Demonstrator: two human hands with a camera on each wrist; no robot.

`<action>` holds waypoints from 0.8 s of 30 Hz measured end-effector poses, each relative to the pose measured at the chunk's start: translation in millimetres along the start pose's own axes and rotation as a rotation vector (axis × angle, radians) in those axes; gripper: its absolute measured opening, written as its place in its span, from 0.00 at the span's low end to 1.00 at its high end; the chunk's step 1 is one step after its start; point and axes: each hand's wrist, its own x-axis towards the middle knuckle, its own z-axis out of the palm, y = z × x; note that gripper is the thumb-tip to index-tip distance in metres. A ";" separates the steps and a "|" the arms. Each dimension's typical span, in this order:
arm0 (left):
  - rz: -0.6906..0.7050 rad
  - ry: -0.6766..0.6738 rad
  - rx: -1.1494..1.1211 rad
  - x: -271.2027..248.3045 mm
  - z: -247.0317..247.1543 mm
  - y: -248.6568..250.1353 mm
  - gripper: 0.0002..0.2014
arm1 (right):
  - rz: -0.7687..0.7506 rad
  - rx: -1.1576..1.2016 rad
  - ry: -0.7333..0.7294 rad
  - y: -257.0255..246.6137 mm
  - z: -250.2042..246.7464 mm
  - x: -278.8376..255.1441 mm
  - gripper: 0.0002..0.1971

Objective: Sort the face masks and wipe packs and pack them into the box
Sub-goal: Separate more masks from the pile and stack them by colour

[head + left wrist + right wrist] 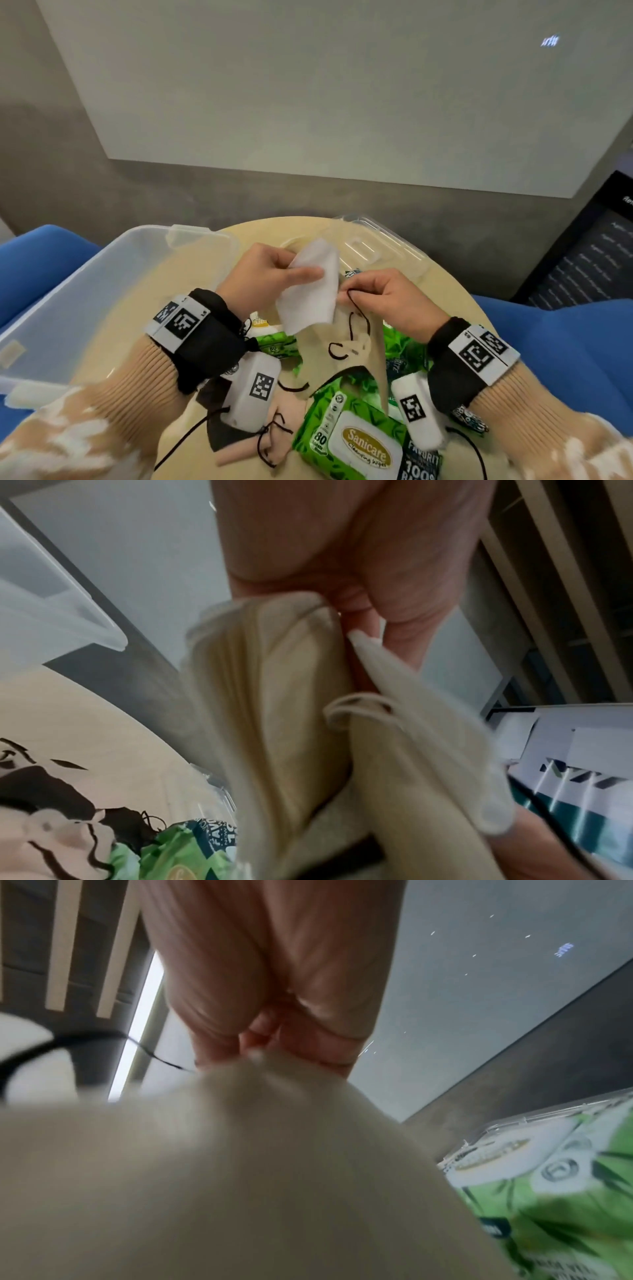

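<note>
Above the round table, my left hand (308, 273) pinches a folded white face mask (311, 298) between thumb and fingers. My right hand (346, 296) pinches the top edge of a beige mask (359, 346) at its black ear loop, and the mask hangs down over the pile. In the left wrist view the left hand (356, 631) grips pale mask fabric (274, 696). The right wrist view shows the right hand's fingertips (260, 1047) closed on the beige mask (240, 1164). Green wipe packs (356, 438) lie below. The clear plastic box (102, 274) stands at the left.
The box's clear lid (380, 246) lies at the back of the table. Brown and pink masks (239, 442) with black loops lie at the front, and more green packs (274, 339) sit under my hands. Blue seats flank the table, with a grey wall behind.
</note>
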 end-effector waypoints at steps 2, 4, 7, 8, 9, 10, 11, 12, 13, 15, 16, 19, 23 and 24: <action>0.000 0.043 -0.040 2.3 -1.5 2.0 0.23 | 0.016 0.041 0.027 -1.2 -5.4 -1.8 0.12; 0.001 0.080 -0.075 4.4 -5.3 3.0 0.23 | 0.014 0.067 0.084 -1.3 -11.3 -3.4 0.12; -0.005 0.108 -0.115 7.7 -10.3 0.8 0.23 | 0.025 0.083 0.224 0.6 -19.6 -3.1 0.14; -0.012 0.113 -0.127 8.2 -11.5 0.4 0.21 | 0.048 0.088 0.303 2.6 -22.2 -2.0 0.15; -0.018 0.114 -0.140 8.4 -12.0 0.5 0.18 | 0.073 0.104 0.393 4.8 -24.7 -0.4 0.16; -0.023 0.110 -0.150 8.3 -12.0 0.9 0.16 | 0.093 0.124 0.481 6.6 -27.0 1.0 0.16; -0.027 0.102 -0.155 7.9 -11.7 1.5 0.14 | 0.107 0.137 0.553 7.9 -28.8 2.3 0.16; -0.028 0.093 -0.155 7.0 -11.1 2.3 0.12 | 0.111 0.140 0.599 8.1 -29.8 2.9 0.16; -0.023 0.082 -0.154 6.0 -10.5 2.8 0.11 | 0.105 0.131 0.619 6.9 -30.1 2.8 0.17; -0.009 0.062 -0.145 4.8 -9.7 4.1 0.09 | 0.054 0.114 0.590 0.3 -28.3 1.4 0.19; -0.006 0.052 -0.138 4.6 -9.6 4.5 0.08 | 0.015 0.107 0.552 -5.1 -26.8 0.2 0.19; -0.007 0.007 -0.138 4.9 -7.6 6.1 0.07 | -0.089 0.003 0.411 -19.1 -19.5 -2.7 0.15; 0.025 -0.043 -0.105 4.8 -2.1 8.4 0.09 | -0.108 -0.056 0.306 -27.8 -8.7 -3.6 0.16; 0.037 -0.055 -0.098 4.6 -0.4 9.3 0.09 | -0.103 -0.069 0.301 -28.8 -6.5 -3.1 0.18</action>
